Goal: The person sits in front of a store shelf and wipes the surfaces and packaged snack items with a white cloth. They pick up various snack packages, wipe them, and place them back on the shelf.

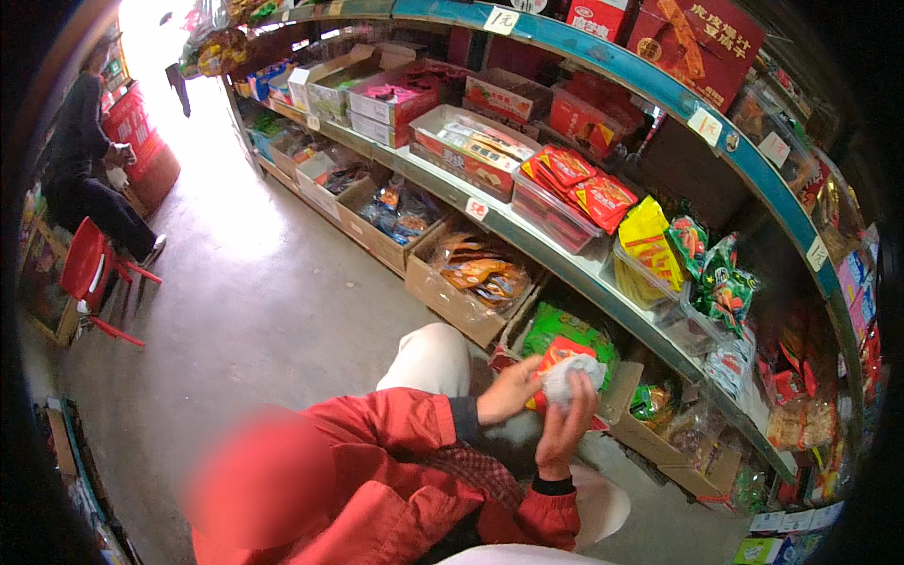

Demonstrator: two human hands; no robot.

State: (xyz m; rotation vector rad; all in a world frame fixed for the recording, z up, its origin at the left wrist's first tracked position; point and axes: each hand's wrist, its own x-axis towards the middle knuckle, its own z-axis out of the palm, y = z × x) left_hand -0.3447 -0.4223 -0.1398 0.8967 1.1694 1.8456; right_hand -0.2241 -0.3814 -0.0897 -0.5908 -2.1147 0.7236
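My left hand (pixel 508 390) grips a red and orange snack packet (pixel 554 355) by its near left side. Held in my right hand (pixel 567 424) is a crumpled grey-white cloth (pixel 571 379), pressed against the packet's face and covering part of it. Both hands are in front of the lower shelf, just short of a large green bag (pixel 574 330) that lies in a box. My red sleeves with dark cuffs reach in from below, between my pale trouser knees.
Above the floor boxes runs a long shelf with a blue-edged board (pixel 650 71) over it. Orange packets fill a carton (pixel 461 315); yellow packets (pixel 650 247) stand in a clear bin. At far left are a red chair (pixel 83 264) and a person in dark clothes (pixel 80 141).
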